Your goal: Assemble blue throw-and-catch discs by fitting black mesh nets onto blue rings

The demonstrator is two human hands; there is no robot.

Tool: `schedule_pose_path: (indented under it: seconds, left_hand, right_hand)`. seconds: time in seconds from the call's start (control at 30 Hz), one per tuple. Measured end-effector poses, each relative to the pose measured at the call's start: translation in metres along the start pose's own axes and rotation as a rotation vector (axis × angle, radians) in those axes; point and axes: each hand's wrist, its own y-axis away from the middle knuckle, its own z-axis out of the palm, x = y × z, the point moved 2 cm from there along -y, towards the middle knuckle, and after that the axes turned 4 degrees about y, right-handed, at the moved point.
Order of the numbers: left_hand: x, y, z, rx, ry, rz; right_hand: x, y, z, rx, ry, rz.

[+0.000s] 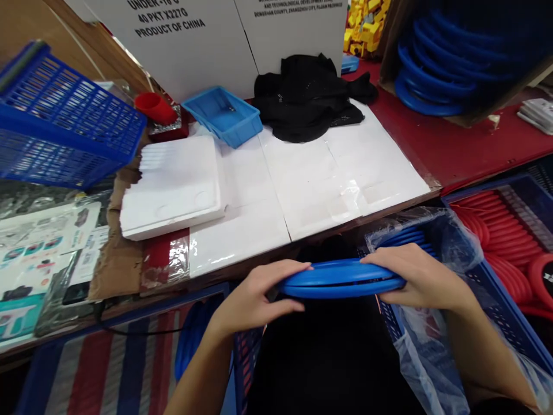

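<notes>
A round blue plastic piece (337,274) is held nearly edge-on above my lap, just off the table's front edge. A dark gap runs between its upper and lower shells. My left hand (254,297) grips its left end, fingers on top and thumb side below. At the right end, my right hand (419,279) is wrapped round the rim, its fingertips partly hidden. Close by my right hand, more blue rings (404,237) lie in a plastic-lined blue crate (470,268).
White sheeting (311,184) covers the table, bearing a foam block (173,184), a light blue tray (228,118) and black cloth (306,98). A blue basket (64,121) stands left. Red rings (496,225) fill a crate at right; a carton (470,118) holds blue rings.
</notes>
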Motion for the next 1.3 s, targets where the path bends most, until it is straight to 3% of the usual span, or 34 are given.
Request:
schedule_pose_path:
  seconds: [0.1, 0.17, 0.3, 0.47, 0.53, 0.63, 0.73, 0.8, 0.9, 1.03, 1.13, 1.3]
  left_hand:
    - [0.028, -0.018, 0.008, -0.041, -0.153, 0.106]
    - [0.036, -0.024, 0.012, -0.022, -0.214, 0.175]
    - [0.038, -0.024, 0.018, 0.011, -0.219, 0.262]
    - [0.038, -0.023, 0.021, 0.043, -0.153, 0.254]
    - [0.03, -0.015, 0.016, 0.037, -0.108, 0.233]
    - [0.0, 0.009, -0.005, 0.093, 0.051, 0.157]
    - [-0.034, 0.036, -0.032, 0.308, 0.249, 0.116]
    - [-0.043, 0.041, -0.037, 0.238, 0.281, 0.031]
    - [-0.028, 0.025, -0.021, 0.032, 0.149, -0.061]
    - [0.007, -0.013, 0.021, -0.079, -0.084, -0.015]
    - [0.02, -0.026, 0.041, -0.011, -0.118, 0.113]
    - [0.028, -0.022, 0.049, 0.062, -0.187, 0.224]
  right_hand:
    - [-0.009, -0.003, 0.0, -0.012, 0.074, 0.001]
    - [-0.015, -0.002, -0.003, 0.003, 0.106, -0.002]
    - [-0.028, 0.001, -0.005, 0.044, 0.185, -0.042]
    - [-0.034, 0.001, -0.002, 0.054, 0.197, -0.033]
    - [-0.029, 0.005, -0.005, 0.076, 0.161, -0.026]
    - [-0.01, 0.02, -0.01, 0.105, -0.001, 0.015]
    - [0.016, 0.037, -0.006, 0.194, -0.216, 0.07]
    - [0.026, 0.042, 0.004, 0.275, -0.297, 0.061]
    - [0.026, 0.034, 0.023, 0.35, -0.281, 0.041]
    - [0.006, 0.017, 0.035, 0.284, -0.132, 0.026]
    - [-0.008, 0.016, 0.03, 0.278, -0.054, 0.018]
    - [-0.021, 0.022, 0.025, 0.244, 0.053, 0.021]
